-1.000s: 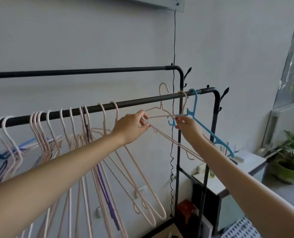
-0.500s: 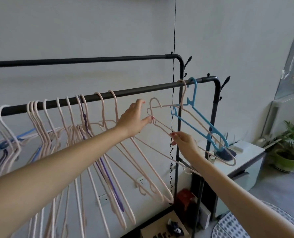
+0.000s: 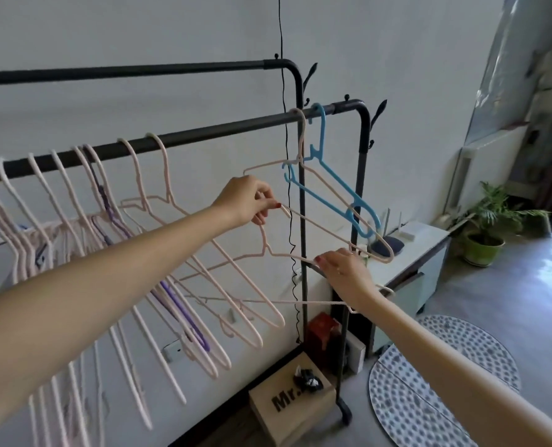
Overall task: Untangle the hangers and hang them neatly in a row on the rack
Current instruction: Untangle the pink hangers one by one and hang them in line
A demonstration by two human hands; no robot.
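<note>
A loose pale pink hanger (image 3: 269,253) hangs in the air below the black rack's front rail (image 3: 216,132). My left hand (image 3: 247,200) pinches its hook. My right hand (image 3: 345,271) grips its right shoulder lower down. A blue hanger (image 3: 334,185) and another pink hanger (image 3: 324,217) hang together at the rail's right end, their lower ends crossing. Several pink hangers (image 3: 71,201) and a purple one (image 3: 113,217) hang in a row on the left part of the rail.
A second black rail (image 3: 132,71) runs behind and higher. A black cord (image 3: 284,130) hangs down the wall. A cardboard box (image 3: 287,406) sits under the rack. A white cabinet (image 3: 410,253), a potted plant (image 3: 487,227) and a dotted mat (image 3: 435,382) lie to the right.
The loose pink hanger came off the rail and dropped lower. My right hand slid down to its shoulder, and my left hand closed on its hook.
</note>
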